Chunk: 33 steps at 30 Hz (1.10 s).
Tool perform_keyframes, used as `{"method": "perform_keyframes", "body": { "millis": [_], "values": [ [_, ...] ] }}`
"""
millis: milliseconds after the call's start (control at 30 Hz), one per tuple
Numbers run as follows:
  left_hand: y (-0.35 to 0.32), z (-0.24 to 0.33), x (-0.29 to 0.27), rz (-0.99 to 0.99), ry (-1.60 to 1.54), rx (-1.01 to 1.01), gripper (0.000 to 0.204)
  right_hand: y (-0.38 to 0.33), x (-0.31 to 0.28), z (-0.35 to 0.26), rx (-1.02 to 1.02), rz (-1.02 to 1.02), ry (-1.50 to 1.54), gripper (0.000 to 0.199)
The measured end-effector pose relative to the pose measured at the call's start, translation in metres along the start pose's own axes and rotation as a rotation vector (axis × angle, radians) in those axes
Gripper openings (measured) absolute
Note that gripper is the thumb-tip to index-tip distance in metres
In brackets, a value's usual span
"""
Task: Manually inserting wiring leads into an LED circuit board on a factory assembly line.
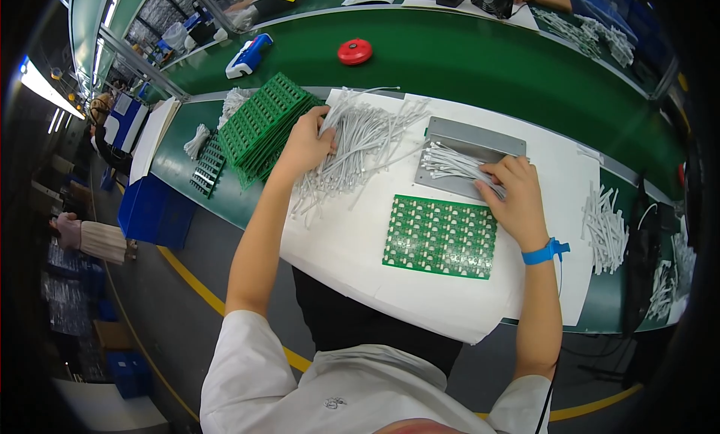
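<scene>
My left hand (306, 143) is at the left side of a loose heap of white cables (364, 138), its fingers and thumb curled round some of them. My right hand (517, 198) pinches the right end of a bundle of white cables (454, 163), which lies in a grey open-topped metal tray (480, 134). A blue strap circles my right wrist. Just below the tray, a green circuit board panel (440, 237) with rows of small parts lies flat on white paper. Exactly how many cables each hand holds is hidden by the fingers.
A tall stack of green board panels (262, 127) stands left of the heap. More white cables (604, 231) lie at the right. Behind, on a green ledge, are a red round object (355, 52) and a blue-and-white handheld device (250, 56). A blue bin (156, 211) sits beyond the table's left edge.
</scene>
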State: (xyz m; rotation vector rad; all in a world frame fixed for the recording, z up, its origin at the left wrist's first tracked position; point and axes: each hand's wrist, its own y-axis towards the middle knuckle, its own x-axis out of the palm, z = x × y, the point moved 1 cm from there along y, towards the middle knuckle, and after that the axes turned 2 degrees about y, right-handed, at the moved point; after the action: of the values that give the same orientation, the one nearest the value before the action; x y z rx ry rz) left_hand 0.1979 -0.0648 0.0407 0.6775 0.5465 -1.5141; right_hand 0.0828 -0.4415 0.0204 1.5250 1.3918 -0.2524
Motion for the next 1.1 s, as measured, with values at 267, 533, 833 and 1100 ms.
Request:
{"method": "perform_keyframes", "body": {
  "millis": [267, 533, 833, 1100],
  "values": [
    [-0.003, 0.011, -0.019, -0.041, -0.489, 0.015, 0.041, -0.001, 0.0, 0.0, 0.002, 0.001, -0.009, 0.019],
    [-0.017, 0.041, -0.05, -0.009, -0.528, 0.002, 0.043, 0.0, 0.001, 0.001, 0.003, -0.003, -0.01, 0.019],
    [-0.017, 0.054, -0.08, -0.014, -0.741, 0.212, 0.046, -0.001, 0.001, 0.001, 0.012, -0.008, -0.011, 0.019],
    [-0.018, 0.031, -0.024, -0.015, 0.149, 0.056, 0.044, 0.0, -0.001, -0.002, 0.011, -0.005, 0.006, 0.019]
  ]
}}
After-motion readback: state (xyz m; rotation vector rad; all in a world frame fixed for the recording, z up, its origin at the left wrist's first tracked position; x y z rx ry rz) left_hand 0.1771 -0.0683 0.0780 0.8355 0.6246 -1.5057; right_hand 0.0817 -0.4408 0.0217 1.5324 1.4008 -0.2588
